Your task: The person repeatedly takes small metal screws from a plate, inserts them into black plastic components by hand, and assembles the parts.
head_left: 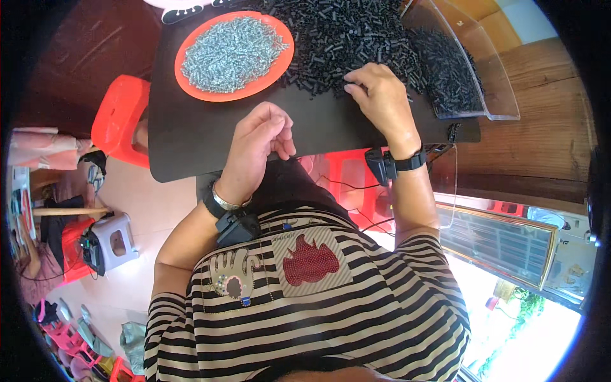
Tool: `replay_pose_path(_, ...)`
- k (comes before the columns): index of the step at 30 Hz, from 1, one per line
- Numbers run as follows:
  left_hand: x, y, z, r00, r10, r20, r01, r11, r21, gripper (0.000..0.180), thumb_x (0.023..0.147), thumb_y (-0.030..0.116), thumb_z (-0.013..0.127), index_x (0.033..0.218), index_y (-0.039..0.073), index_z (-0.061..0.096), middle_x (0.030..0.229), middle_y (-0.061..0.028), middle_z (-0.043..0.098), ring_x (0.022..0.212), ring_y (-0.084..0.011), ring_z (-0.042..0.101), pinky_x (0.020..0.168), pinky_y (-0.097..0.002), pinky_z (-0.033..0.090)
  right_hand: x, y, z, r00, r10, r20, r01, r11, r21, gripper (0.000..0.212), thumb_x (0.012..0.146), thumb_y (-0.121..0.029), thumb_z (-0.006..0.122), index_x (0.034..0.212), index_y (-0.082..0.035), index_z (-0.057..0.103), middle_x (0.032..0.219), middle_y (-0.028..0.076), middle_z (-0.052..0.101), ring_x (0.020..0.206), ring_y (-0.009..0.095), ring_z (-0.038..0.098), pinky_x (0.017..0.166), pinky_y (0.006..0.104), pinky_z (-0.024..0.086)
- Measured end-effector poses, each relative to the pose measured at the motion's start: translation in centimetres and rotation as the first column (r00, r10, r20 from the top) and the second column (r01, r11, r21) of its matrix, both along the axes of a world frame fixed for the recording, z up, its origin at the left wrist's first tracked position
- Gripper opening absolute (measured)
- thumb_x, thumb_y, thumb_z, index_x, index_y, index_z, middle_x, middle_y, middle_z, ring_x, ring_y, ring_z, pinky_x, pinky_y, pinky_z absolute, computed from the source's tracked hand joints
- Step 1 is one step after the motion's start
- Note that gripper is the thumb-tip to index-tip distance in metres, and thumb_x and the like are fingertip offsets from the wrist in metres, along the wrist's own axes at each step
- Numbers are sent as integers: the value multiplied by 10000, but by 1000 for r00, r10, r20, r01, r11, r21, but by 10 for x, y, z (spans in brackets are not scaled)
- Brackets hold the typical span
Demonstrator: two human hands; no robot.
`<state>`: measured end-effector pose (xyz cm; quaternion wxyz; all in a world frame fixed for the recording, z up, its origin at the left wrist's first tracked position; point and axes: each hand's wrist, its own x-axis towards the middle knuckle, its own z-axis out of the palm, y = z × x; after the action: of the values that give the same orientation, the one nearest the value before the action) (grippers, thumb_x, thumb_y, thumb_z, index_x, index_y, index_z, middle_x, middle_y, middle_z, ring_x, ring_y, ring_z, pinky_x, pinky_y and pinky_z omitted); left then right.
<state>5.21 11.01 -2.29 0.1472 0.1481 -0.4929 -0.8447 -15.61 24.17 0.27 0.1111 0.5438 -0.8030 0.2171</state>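
My right hand (384, 100) is at the near edge of a heap of small black tube-like plastic parts (347, 44). Its thumb and forefinger come together in a pinch over the loose pieces, and whatever lies between them is too small to make out. Nearer to me, my left hand (262, 137) is held over the table's front edge with its fingers curled and the thumb pressed against them. Any small thing inside it is hidden. Beyond that hand, an orange-red plate (182, 81) bears a mound of small silvery metal screws or similar pieces (232, 54).
The dark table (197, 137) has a rounded front left corner. A clear plastic bin (503, 108) with more black parts stands at the right. A red stool (118, 121) is beside the table's left edge. Cables (350, 184) hang below the front edge.
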Motion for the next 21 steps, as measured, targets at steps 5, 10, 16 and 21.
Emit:
replay_pose_path(5,1,0,-1,1000,1,4,-1,1000,5,162,933,207,483,868,62,520,748,-12,527,621,-101,539,556,-216,419,3,4,-6,957,10,289,22,994,-109,134,768,-70,668,899,-47,672,806,79,656,752,194,622,701,299,485)
replay_pose_path(10,1,0,-3,1000,-5,-12,4,998,-61,181,928,235,474,901,60,510,783,-15,529,635,-114,554,562,-222,419,34,1,-8,342,268,901,152,930,-334,124,835,-26,630,953,0,656,816,30,663,720,79,602,695,219,479)
replay_pose_path(16,0,3,-2,1000,-18,6,19,992,-126,191,935,248,477,916,60,502,763,-14,521,619,-110,545,549,-211,412,79,-12,-15,264,391,882,134,890,-435,154,835,21,626,987,0,643,865,51,662,780,91,607,729,223,488)
replay_pose_path(21,6,0,0,1000,-6,-4,5,989,-146,182,942,250,465,874,80,467,707,-4,501,595,-104,536,518,-203,398,95,-19,-6,584,384,715,-109,910,-400,223,845,23,603,1065,4,632,835,45,629,784,96,596,724,233,484)
